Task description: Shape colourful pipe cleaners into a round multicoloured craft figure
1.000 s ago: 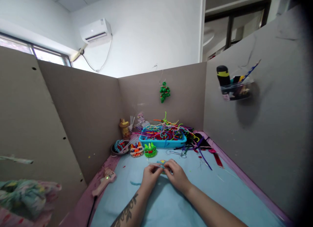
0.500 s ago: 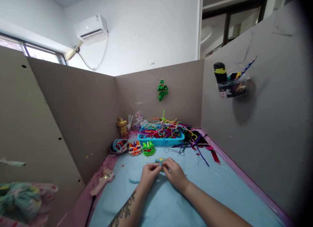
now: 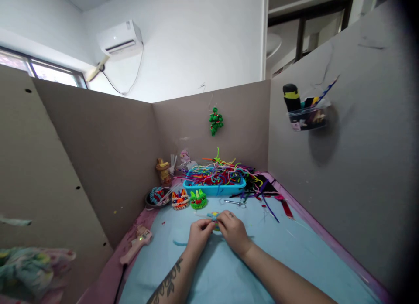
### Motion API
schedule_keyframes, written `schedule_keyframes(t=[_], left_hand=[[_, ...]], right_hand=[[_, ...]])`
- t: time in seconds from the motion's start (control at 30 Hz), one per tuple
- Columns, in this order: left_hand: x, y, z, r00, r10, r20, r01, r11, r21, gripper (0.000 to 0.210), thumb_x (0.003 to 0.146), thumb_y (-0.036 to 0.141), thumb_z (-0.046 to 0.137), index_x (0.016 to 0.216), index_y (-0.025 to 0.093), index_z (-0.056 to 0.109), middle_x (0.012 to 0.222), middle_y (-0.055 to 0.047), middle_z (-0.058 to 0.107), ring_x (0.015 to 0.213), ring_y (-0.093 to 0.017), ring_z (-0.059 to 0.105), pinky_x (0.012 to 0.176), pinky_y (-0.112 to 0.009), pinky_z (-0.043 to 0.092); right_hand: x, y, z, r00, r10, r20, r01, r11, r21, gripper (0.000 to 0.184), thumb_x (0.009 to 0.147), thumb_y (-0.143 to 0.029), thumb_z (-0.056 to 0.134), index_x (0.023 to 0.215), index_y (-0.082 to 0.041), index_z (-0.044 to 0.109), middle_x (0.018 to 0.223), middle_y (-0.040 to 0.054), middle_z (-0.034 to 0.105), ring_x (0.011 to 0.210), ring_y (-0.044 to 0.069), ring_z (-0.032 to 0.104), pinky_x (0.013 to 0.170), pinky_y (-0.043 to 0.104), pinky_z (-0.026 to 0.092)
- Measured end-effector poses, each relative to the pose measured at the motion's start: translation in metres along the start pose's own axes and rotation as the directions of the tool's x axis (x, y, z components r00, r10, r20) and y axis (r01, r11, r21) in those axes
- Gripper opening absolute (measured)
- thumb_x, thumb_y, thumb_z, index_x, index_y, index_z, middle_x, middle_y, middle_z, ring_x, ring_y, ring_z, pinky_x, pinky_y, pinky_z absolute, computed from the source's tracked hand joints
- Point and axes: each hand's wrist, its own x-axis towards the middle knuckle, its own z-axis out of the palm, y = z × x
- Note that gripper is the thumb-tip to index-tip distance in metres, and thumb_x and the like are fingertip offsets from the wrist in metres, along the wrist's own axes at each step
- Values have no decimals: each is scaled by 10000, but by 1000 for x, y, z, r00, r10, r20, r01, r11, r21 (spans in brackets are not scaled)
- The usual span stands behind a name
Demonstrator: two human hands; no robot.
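Observation:
My left hand [image 3: 198, 235] and my right hand [image 3: 233, 230] meet over the light blue mat [image 3: 229, 269], fingertips pinched together on a small pipe-cleaner craft piece [image 3: 214, 216] in blue and yellow. The piece is mostly hidden by my fingers. Just beyond it stand a green fuzzy figure [image 3: 198, 199] and an orange striped figure [image 3: 180, 201]. A loose blue pipe-cleaner bit [image 3: 178, 242] lies on the mat left of my left hand.
A blue tray [image 3: 216, 188] heaped with coloured pipe cleaners sits at the back. Scissors [image 3: 236, 203] lie in front of it. A pink glue gun [image 3: 135, 244] rests at the left edge. Cardboard walls enclose three sides; a holder [image 3: 306, 114] hangs on the right wall.
Both hands stay pinched on the craft piece, with only small finger movements. The view has shifted slightly.

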Motion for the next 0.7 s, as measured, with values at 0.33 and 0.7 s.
schedule_keyframes(t=[0.33, 0.7], left_hand=[[2, -1, -2, 994, -39, -98, 46, 996, 71, 394, 709, 470, 568, 562, 116, 659, 500, -20, 587, 507, -127, 503, 510, -225, 377], [-1, 2, 1, 993, -20, -119, 21, 1000, 9, 324, 701, 407, 579, 576, 120, 658, 558, -24, 624, 551, -131, 528, 561, -230, 394]], right_hand=[[0, -5, 3, 995, -96, -2, 95, 988, -119, 151, 836, -127, 450, 748, -197, 551, 807, 68, 560, 776, 198, 506, 689, 311, 420], [-2, -1, -8, 997, 43, 70, -48, 997, 62, 109, 806, -160, 502, 907, -194, 526, 871, 57, 549, 850, 198, 516, 752, 311, 426]])
